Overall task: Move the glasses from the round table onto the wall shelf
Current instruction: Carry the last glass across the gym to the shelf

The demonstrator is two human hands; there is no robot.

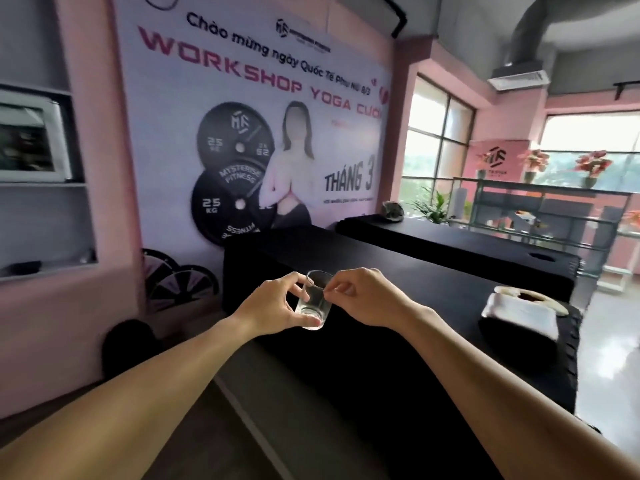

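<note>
Black-draped beds (398,271) and a pink wall banner (256,133) lie ahead; both hands' fingers (294,291) pinch a glass (312,303), mouth tilted up-right.

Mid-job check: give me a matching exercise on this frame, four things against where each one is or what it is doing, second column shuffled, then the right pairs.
Things:
1. glass
2. left hand
3. folded white towel
4. wall shelf

Places or states:
A. lies on the black table at the right
B. recessed in the pink wall at the far left
C. clear, held up between both hands
D. thumb under the base, fingers near the rim

Pairs: 1-C, 2-D, 3-A, 4-B. The right hand pinches the rim.
</note>
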